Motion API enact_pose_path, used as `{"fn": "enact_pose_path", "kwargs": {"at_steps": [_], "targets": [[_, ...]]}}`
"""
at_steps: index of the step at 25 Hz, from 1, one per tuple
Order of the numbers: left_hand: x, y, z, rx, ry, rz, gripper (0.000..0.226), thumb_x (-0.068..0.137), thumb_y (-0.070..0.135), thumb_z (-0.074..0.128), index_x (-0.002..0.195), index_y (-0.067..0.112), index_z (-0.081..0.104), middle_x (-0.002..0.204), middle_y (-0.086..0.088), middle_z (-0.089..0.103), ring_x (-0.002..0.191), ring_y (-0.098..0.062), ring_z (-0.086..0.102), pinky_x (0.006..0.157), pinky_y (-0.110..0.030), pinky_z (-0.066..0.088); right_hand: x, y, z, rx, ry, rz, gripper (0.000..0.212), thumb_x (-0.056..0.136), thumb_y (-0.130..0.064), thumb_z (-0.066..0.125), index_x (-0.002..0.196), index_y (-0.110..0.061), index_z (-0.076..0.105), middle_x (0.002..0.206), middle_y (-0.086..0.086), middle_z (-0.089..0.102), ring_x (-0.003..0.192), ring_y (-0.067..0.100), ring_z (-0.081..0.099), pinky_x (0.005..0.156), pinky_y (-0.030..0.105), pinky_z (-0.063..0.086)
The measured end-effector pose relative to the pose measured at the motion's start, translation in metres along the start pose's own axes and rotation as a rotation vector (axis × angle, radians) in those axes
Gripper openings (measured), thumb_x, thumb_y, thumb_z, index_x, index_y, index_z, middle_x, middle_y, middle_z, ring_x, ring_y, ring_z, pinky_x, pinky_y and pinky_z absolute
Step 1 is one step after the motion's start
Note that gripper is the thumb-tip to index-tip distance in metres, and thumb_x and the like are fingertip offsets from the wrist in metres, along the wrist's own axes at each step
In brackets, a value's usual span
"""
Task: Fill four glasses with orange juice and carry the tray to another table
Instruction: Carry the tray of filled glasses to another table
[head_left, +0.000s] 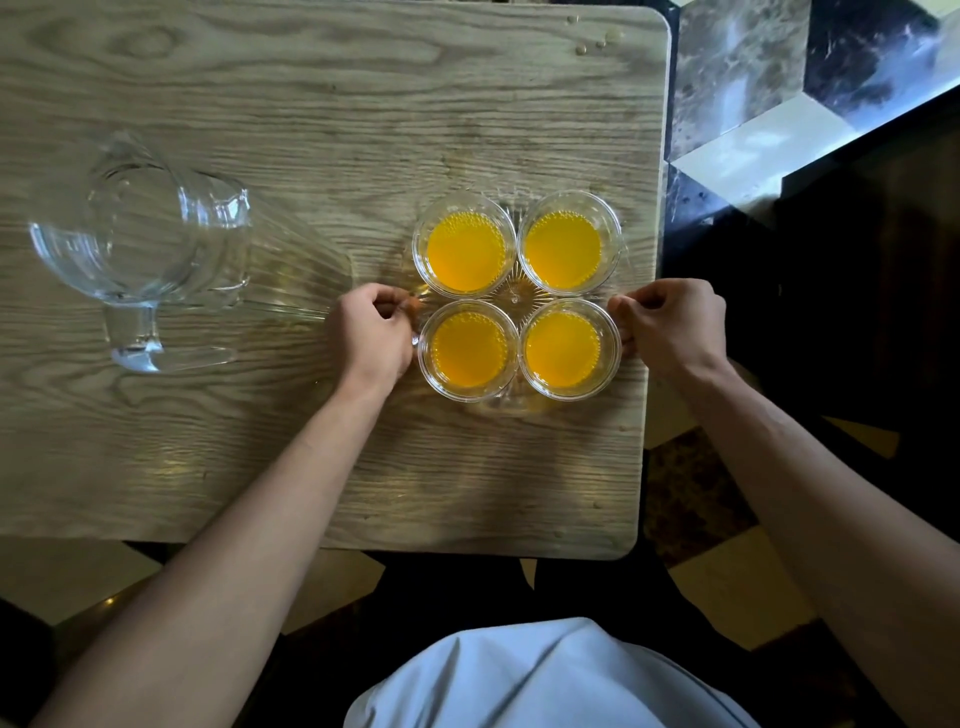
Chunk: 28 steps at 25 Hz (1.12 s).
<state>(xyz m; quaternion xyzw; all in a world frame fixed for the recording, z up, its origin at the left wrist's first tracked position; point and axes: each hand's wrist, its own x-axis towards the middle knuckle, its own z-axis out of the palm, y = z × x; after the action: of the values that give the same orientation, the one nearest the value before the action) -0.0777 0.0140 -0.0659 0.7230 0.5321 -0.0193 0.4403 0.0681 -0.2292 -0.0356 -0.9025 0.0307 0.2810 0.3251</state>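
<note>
Several clear glasses of orange juice stand in a tight square on a clear glass tray (515, 296) near the right edge of the wooden table: far left glass (465, 249), far right glass (566, 247), near left glass (469, 351), near right glass (563, 349). My left hand (374, 332) is curled around the tray's left rim. On the tray's right rim my right hand (672, 322) is closed the same way. The tray rests on the table.
An empty clear glass pitcher (150, 244) stands on the table (311, 130) to the left, its handle toward me. A few droplets lie at the far right corner (597, 44). Right of the table is a marble patterned floor (753, 78) and a dark surface.
</note>
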Motion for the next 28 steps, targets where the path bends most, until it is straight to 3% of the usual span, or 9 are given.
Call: {"fn": "enact_pose_path", "kwargs": {"at_steps": [4,10,14,18,19,22,25,28], "targets": [[0.001,-0.002,0.001,-0.003,-0.001,-0.008,0.008,0.096,-0.001,0.075,0.098,0.005,0.081,0.083,-0.004,0.074,0.073,-0.019,0.068,0.075,-0.034,0.060,-0.001,-0.001,-0.001,0.002,0.005,-0.006,0.014,0.091,-0.024,0.077,0.082,-0.014,0.078,0.063,0.001,0.073,0.048,0.007,0.070,0.050,0.019,0.058],[0.001,-0.004,0.002,0.005,-0.021,0.001,0.015,0.096,-0.004,0.071,0.095,0.009,0.079,0.072,0.005,0.069,0.057,-0.006,0.059,0.054,-0.018,0.051,-0.003,-0.001,-0.002,0.014,0.011,-0.016,0.013,0.091,-0.022,0.077,0.080,-0.016,0.076,0.065,0.003,0.074,0.056,0.015,0.074,0.055,0.026,0.063],[-0.001,-0.002,-0.001,0.007,-0.015,0.022,0.014,0.096,-0.007,0.069,0.097,0.004,0.079,0.072,0.006,0.068,0.056,-0.005,0.058,0.047,-0.009,0.047,-0.005,0.000,-0.003,0.013,0.023,-0.025,0.013,0.091,-0.022,0.077,0.079,-0.020,0.075,0.065,0.002,0.074,0.058,0.017,0.074,0.057,0.029,0.064],[-0.005,0.001,-0.002,0.006,-0.025,0.036,0.022,0.095,-0.008,0.069,0.091,0.012,0.077,0.074,0.010,0.069,0.061,-0.003,0.062,0.066,-0.026,0.060,-0.007,0.004,-0.006,-0.002,0.039,-0.040,0.010,0.090,-0.023,0.078,0.081,-0.018,0.077,0.066,0.002,0.074,0.056,0.015,0.074,0.060,0.033,0.065],[-0.007,0.002,-0.003,0.006,-0.028,0.040,0.024,0.095,-0.008,0.069,0.090,0.014,0.076,0.073,0.012,0.068,0.062,-0.002,0.062,0.065,-0.025,0.060,-0.008,0.004,-0.007,-0.002,0.041,-0.042,0.010,0.090,-0.023,0.078,0.083,-0.016,0.078,0.066,0.002,0.074,0.056,0.014,0.074,0.060,0.033,0.065],[-0.013,0.003,-0.004,0.027,-0.025,0.053,0.023,0.096,-0.005,0.070,0.090,0.016,0.076,0.072,0.017,0.066,0.055,0.006,0.062,0.051,-0.004,0.048,-0.012,0.006,-0.011,0.007,0.055,-0.049,0.013,0.090,-0.023,0.078,0.088,-0.010,0.079,0.066,0.002,0.074,0.055,0.013,0.073,0.056,0.027,0.063],[-0.021,0.004,-0.006,0.030,-0.024,0.066,0.021,0.097,-0.003,0.071,0.090,0.016,0.077,0.071,0.018,0.065,0.049,0.016,0.059,0.050,-0.002,0.045,-0.018,0.008,-0.014,0.000,0.060,-0.067,0.014,0.091,-0.022,0.077,0.090,-0.008,0.079,0.066,0.001,0.073,0.053,0.008,0.071,0.049,0.016,0.056],[-0.030,0.001,-0.010,0.020,-0.039,0.075,0.022,0.097,-0.003,0.072,0.088,0.017,0.076,0.072,0.017,0.066,0.049,0.012,0.061,0.049,-0.002,0.046,-0.027,0.010,-0.019,-0.013,0.058,-0.083,0.016,0.091,-0.022,0.076,0.093,-0.007,0.079,0.069,0.000,0.073,0.053,0.008,0.071,0.048,0.012,0.054]]}}
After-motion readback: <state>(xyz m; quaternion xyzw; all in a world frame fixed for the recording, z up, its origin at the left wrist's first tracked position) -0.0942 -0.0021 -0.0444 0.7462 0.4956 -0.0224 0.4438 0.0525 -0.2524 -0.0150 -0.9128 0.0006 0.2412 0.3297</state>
